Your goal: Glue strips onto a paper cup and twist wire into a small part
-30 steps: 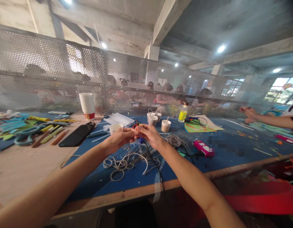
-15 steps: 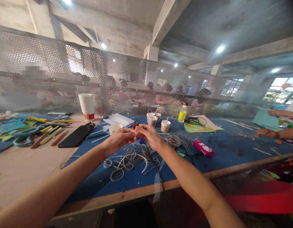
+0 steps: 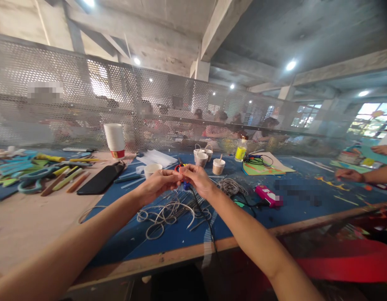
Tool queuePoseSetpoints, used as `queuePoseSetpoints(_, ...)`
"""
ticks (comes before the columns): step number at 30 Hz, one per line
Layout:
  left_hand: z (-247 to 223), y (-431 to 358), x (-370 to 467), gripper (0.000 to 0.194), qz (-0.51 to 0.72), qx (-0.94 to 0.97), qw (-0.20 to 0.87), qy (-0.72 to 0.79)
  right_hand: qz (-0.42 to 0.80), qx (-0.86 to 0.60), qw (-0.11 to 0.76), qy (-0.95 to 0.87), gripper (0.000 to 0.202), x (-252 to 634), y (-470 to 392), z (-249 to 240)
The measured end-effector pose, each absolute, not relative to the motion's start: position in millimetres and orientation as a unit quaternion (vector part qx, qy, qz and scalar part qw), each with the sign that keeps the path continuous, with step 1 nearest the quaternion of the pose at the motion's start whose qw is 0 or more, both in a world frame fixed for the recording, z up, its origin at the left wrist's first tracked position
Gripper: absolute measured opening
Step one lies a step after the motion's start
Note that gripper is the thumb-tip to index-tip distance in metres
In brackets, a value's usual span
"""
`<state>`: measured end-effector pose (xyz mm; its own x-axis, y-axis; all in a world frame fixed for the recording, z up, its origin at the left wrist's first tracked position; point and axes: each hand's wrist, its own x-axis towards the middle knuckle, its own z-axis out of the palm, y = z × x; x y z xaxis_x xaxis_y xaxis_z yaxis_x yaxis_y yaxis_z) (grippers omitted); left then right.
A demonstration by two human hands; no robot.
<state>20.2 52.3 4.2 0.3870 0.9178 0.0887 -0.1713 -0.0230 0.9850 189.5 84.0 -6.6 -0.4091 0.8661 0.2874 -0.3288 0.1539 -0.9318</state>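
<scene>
My left hand [image 3: 159,182] and my right hand [image 3: 196,177] meet fingertip to fingertip above the table. Both are closed in a pinch. Whatever lies between the fingertips is too small to make out. Just behind the fingers shows a blue and red tool [image 3: 186,184] with a black cable [image 3: 201,205] running toward the table's front edge. Below my hands lies a loose tangle of grey cord [image 3: 162,217] on the blue mat [image 3: 131,234]. A coiled bundle of cord [image 3: 230,187] rests by my right wrist. A white paper cup [image 3: 152,168] stands behind my left hand.
Small cups [image 3: 218,166], a yellow-labelled bottle [image 3: 240,149] and coloured sheets [image 3: 264,166] stand behind. A magenta box [image 3: 266,195] lies right. At left are a black phone [image 3: 101,179], scissors [image 3: 36,177] and stacked paper cups [image 3: 114,140]. Another person's hand [image 3: 348,174] works at far right.
My hands stay in the same pinch, with hardly any movement. At far right, the other person's hands have shifted, and the teal sheet there has moved to the right.
</scene>
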Motion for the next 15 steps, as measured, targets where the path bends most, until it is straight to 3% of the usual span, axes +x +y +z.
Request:
queuePoseSetpoints(7, 5.6, 51.4, 19.6, 0.015, 0.451, 0.555, 0.622, 0.318, 0.642, -0.169, 0.456, -0.593, 0.029, 190.5, 81.1, -4.9)
queuePoseSetpoints(15, 2.5, 52.6, 18.9, 0.015, 0.443, 0.566, 0.621, 0.313, 0.64, -0.197, 0.465, -0.579, 0.032, 189.0, 81.0, -5.4)
